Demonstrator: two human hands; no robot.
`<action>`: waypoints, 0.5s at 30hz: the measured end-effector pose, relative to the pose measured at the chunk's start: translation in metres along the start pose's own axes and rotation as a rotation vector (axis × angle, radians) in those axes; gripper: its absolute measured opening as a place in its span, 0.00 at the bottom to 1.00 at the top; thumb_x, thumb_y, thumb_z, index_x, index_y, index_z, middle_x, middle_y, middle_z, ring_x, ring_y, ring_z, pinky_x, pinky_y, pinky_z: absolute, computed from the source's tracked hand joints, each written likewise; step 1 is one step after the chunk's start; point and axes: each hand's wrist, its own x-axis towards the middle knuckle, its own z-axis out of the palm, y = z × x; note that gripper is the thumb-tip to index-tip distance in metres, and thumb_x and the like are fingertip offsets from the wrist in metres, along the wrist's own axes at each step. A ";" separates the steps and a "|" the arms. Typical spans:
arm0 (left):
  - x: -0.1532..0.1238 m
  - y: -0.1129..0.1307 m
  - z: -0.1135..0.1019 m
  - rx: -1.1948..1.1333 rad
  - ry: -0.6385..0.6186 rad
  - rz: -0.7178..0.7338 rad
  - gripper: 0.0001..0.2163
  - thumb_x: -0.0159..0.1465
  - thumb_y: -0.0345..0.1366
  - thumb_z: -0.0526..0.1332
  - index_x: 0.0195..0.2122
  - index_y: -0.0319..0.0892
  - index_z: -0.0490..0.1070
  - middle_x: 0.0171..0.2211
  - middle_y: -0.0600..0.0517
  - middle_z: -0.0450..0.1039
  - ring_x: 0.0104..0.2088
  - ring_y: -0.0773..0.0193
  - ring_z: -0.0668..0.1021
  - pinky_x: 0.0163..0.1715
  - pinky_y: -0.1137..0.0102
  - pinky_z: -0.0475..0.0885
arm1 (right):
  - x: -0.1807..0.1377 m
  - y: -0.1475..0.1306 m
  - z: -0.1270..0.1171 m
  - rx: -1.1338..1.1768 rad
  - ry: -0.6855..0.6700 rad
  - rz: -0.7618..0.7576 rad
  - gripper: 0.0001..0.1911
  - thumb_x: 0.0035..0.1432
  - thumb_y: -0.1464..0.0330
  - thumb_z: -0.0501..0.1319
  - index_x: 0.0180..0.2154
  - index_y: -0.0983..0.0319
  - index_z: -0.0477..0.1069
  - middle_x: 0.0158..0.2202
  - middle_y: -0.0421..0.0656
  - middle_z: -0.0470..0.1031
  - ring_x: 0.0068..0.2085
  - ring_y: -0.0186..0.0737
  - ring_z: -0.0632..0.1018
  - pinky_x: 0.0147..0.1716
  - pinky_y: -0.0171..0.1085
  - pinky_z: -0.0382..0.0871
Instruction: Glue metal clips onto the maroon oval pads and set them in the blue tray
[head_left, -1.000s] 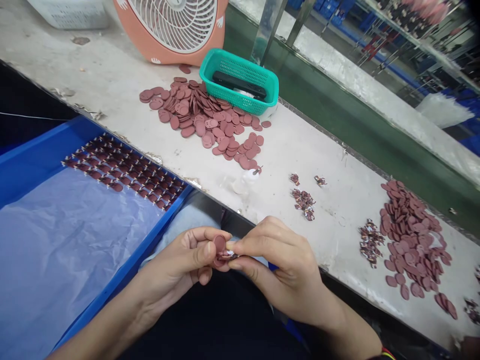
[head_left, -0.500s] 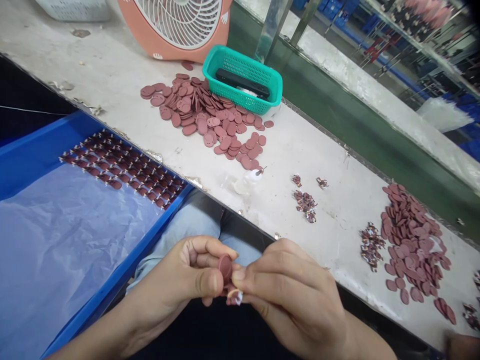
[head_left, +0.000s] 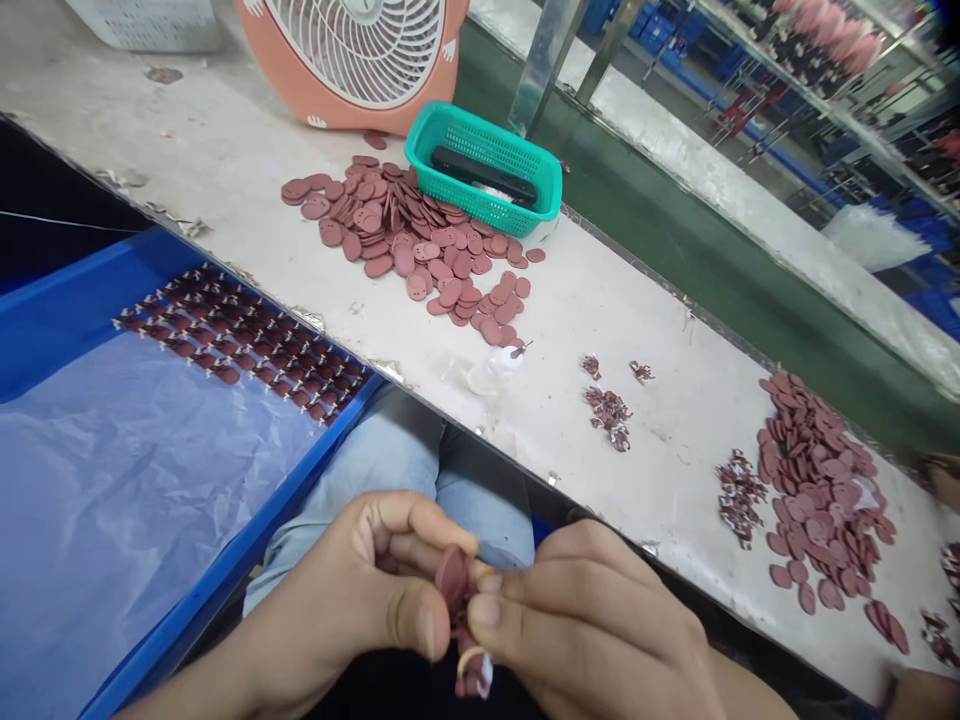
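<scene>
My left hand (head_left: 367,600) and my right hand (head_left: 592,630) meet low in the head view, over my lap. Both pinch a small dark-red oval disc (head_left: 452,578) with a tiny clip piece (head_left: 474,672) hanging under it. Fingers of both hands are closed round it. On the worktable (head_left: 570,300) lie a large heap of the same red discs (head_left: 420,235) and another heap (head_left: 821,490) at the right. Small piles of clip pieces (head_left: 609,408) sit between them.
A blue bin (head_left: 67,300) lined with plastic film at my left holds rows of finished pieces (head_left: 240,340). A teal basket (head_left: 484,170) and an orange desk fan (head_left: 352,55) stand at the table's back. Someone else's hand (head_left: 941,470) shows at the right edge.
Both hands have sunk lower and nearer to me with the disc still between them. The clip piece now hangs below the disc.
</scene>
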 end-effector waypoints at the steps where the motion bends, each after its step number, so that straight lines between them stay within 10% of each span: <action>1: 0.003 -0.002 -0.002 -0.011 -0.004 0.017 0.15 0.42 0.40 0.80 0.31 0.47 0.82 0.25 0.52 0.83 0.22 0.66 0.80 0.21 0.76 0.68 | 0.005 0.002 0.000 0.024 0.003 -0.014 0.12 0.61 0.79 0.65 0.47 0.67 0.75 0.37 0.46 0.84 0.35 0.35 0.82 0.33 0.32 0.80; 15: 0.018 -0.011 -0.011 -0.009 0.193 0.131 0.15 0.44 0.42 0.80 0.30 0.42 0.83 0.23 0.54 0.76 0.23 0.72 0.74 0.21 0.81 0.66 | 0.012 0.032 0.020 0.135 0.100 0.036 0.05 0.65 0.73 0.63 0.42 0.64 0.76 0.32 0.44 0.81 0.32 0.35 0.79 0.34 0.38 0.76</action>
